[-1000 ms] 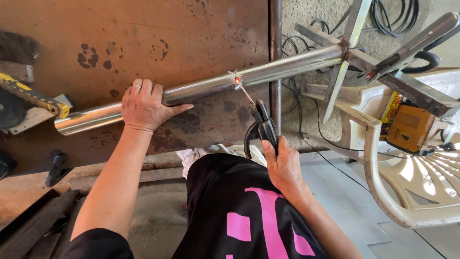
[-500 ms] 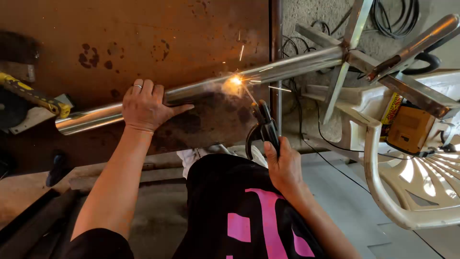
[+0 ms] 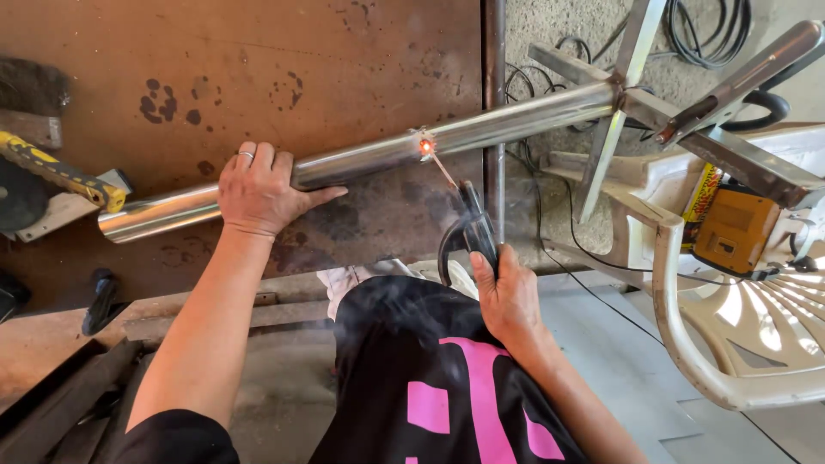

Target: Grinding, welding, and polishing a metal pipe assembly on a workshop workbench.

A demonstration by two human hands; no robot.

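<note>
Shiny round steel pipe [image 3: 361, 163] is laid across the rusty brown steel plate [image 3: 258, 69], its long axis running from lower left to upper right; the left end rests over the plate, while the right end reaches past the plate's edge to a joint of flat steel bars [image 3: 619, 90] beside a white plastic chair [image 3: 687, 344]; a small orange glow [image 3: 424, 147] is seen on the pipe's near side, roughly at mid-length. The left hand [image 3: 258, 193] is laid over the pipe with fingers curled across the top and thumb stretched along it, pinning it down, to the left of the glow; a ring is worn on one finger. The right hand [image 3: 509, 296] is closed firmly around the black welding electrode holder [image 3: 471, 230], from which a thin welding rod [image 3: 444, 171] slants up and left to meet the pipe at the glow; the pipe thus lies above and to the left of this grip, and the rod crosses the pipe's axis at a steep angle. Of the two hands, the left is on the pipe itself; the right is kept apart from it by the rod's length. A yellow-and-black handled tool [image 3: 60, 172] lies at the plate's left edge; an orange box-shaped device [image 3: 735, 232] sits on the chair.
</note>
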